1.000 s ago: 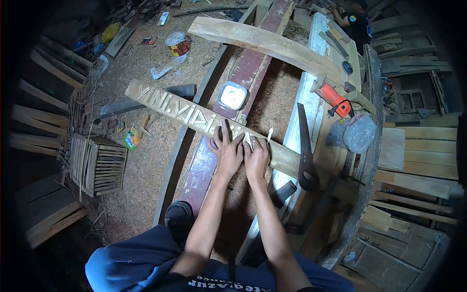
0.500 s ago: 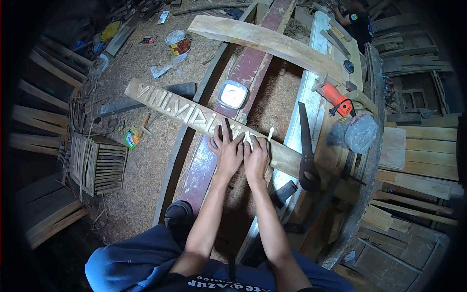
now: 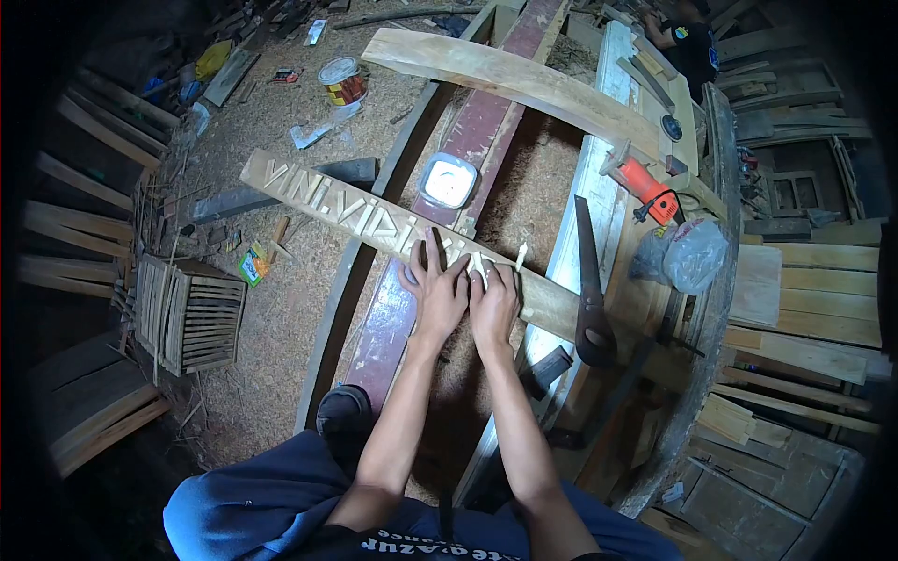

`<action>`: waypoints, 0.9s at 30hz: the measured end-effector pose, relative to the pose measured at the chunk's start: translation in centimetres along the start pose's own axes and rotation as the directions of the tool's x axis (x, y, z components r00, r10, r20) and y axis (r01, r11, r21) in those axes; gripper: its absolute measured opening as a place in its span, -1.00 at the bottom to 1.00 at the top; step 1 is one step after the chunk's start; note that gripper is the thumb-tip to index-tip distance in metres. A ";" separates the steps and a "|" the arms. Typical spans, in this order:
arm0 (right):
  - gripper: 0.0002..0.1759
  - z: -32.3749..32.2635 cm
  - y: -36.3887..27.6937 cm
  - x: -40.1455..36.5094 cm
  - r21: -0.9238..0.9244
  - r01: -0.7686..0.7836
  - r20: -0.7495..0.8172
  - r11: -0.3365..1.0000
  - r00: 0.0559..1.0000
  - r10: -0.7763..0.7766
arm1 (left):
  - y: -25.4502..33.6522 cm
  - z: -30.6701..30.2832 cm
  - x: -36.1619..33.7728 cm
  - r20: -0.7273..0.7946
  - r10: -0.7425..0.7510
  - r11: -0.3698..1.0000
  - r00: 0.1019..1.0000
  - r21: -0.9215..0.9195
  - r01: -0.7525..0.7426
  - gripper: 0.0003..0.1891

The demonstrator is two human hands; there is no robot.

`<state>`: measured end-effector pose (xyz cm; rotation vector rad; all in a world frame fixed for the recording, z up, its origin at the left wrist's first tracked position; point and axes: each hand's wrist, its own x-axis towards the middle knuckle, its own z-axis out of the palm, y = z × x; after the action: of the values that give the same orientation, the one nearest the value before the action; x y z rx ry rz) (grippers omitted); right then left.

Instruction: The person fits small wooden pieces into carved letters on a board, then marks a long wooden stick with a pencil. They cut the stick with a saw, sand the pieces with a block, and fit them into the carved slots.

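A long wooden board (image 3: 552,306) lies slantwise before me, with raised pale wooden letters (image 3: 323,201) reading "VINI.VIDI" along its left part. My left hand (image 3: 438,292) rests on the board with fingers spread, pressing over letters that it partly hides. Close beside it, my right hand (image 3: 493,304) has its fingers bent around a small pale wooden letter (image 3: 478,262); its exact shape is covered. A thin pale stick (image 3: 521,254) stands up just past the right fingers. A square tub of white paste (image 3: 449,181) sits behind the board on a maroon beam (image 3: 383,323).
A handsaw (image 3: 591,299) lies at the right, near an orange power tool (image 3: 645,187) and a plastic bag (image 3: 695,257). A curved plank (image 3: 505,79) spans the beams behind. A paint can (image 3: 342,82) stands on sawdust. Another person (image 3: 690,47) is at upper right.
Almost nothing differs. Both hands keep their places on the board, with at most slight finger movement.
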<state>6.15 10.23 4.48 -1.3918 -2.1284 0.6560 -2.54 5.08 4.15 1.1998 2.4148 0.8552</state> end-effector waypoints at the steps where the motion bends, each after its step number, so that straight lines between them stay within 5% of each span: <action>1: -0.70 0.0 0.0 0.0 -0.014 0.005 0.015 1.000 1.000 -0.005 | 0.0 0.0 0.0 -0.001 0.000 1.000 1.000 0.000 0.000 -0.61; 27: -0.70 -0.2 -0.4 0.1 -0.021 -0.023 0.047 1.000 0.999 0.024 | 0.2 -0.1 -0.1 0.013 -0.006 1.000 1.000 0.000 0.006 -0.60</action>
<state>6.02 10.21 4.91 -1.4276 -2.1645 0.6841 -2.41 5.09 4.37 1.1943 2.4064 0.8437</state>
